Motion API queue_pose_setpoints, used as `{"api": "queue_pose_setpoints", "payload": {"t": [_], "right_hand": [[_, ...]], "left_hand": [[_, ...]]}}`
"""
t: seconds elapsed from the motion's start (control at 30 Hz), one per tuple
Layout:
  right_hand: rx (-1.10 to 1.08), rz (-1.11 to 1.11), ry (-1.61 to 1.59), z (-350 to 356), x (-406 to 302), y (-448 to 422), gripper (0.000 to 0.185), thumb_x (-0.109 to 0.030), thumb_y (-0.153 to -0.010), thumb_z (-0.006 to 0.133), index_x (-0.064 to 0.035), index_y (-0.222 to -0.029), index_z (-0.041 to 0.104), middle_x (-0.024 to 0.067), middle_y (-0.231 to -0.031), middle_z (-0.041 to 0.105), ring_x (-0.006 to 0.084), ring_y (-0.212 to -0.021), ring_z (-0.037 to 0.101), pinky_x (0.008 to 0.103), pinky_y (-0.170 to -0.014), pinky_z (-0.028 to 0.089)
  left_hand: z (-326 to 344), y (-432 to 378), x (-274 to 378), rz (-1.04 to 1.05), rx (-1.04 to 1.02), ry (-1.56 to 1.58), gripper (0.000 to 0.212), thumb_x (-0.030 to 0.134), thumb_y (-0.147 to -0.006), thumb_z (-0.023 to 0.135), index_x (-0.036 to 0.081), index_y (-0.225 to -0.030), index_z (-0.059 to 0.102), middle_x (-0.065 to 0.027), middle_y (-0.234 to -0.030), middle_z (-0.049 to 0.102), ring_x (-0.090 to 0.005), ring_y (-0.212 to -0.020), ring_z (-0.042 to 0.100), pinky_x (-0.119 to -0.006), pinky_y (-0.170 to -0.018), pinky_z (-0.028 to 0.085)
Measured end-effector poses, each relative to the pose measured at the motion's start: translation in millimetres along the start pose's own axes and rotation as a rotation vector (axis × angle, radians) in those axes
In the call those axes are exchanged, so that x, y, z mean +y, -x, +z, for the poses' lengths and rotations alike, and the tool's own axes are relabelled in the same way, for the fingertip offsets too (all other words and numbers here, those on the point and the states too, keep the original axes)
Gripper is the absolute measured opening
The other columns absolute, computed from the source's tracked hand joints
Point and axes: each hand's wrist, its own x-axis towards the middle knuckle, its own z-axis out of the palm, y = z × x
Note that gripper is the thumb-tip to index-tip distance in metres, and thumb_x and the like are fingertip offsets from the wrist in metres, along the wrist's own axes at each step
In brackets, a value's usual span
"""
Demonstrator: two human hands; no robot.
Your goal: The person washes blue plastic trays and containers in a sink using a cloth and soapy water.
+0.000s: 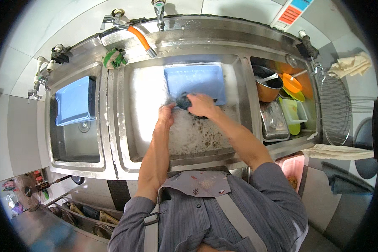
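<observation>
In the middle sink basin (pixel 126 138), which holds foamy water (pixel 148 104), both of my hands are on a dark, motion-blurred object (pixel 184 102). I cannot tell what it is. My left hand (pixel 167 114) grips its left end, thumb on top. My right hand (pixel 201 105) presses over its right side with bent fingers; a dark rounded edge shows just below that hand. Directly behind my hands, a blue plastic tray (pixel 195 80) lies in the suds, its front edge partly covered by the dark object and my right hand.
The left basin (pixel 77 157) holds stacked blue trays (pixel 72 100). Above stand a faucet with an orange hose (pixel 138 35) and a green-and-white scrubber (pixel 114 59). In the right basin are a pot (pixel 267 91), a metal pan (pixel 274 121) and an orange bowl (pixel 291 83). A wire basket (pixel 335 108) hangs right.
</observation>
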Motion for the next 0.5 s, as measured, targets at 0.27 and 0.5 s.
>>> {"api": "queue_pose_setpoints", "payload": {"t": [0.27, 0.5], "right_hand": [[0.119, 0.208, 0.344, -21.3, 89.3, 26.3, 0.035, -0.011, -0.081, 0.062, 0.0036, -0.113, 0.060, 0.0281, -0.111, 0.061, 0.0420, -0.102, 0.063, 0.0506, -0.085, 0.054], [0.454, 0.425, 0.144, -38.8, 92.6, -28.4, 0.047, -0.020, -0.084, 0.072, 0.0042, -0.119, 0.053, 0.0276, -0.117, 0.056, 0.0428, -0.108, 0.059, 0.0508, -0.090, 0.051]], "left_hand": [[24.2, 11.7, 4.4, 0.163, 0.233, -0.495, 0.051, -0.005, -0.085, 0.054, 0.000, -0.136, 0.050, -0.0144, -0.113, 0.063, -0.0223, -0.086, 0.061, -0.033, -0.068, 0.051], [40.3, 34.3, 14.7, 0.185, 0.222, -0.570, 0.057, -0.007, -0.081, 0.050, 0.000, -0.137, 0.053, -0.0137, -0.110, 0.066, -0.0184, -0.083, 0.061, -0.033, -0.064, 0.050]]}}
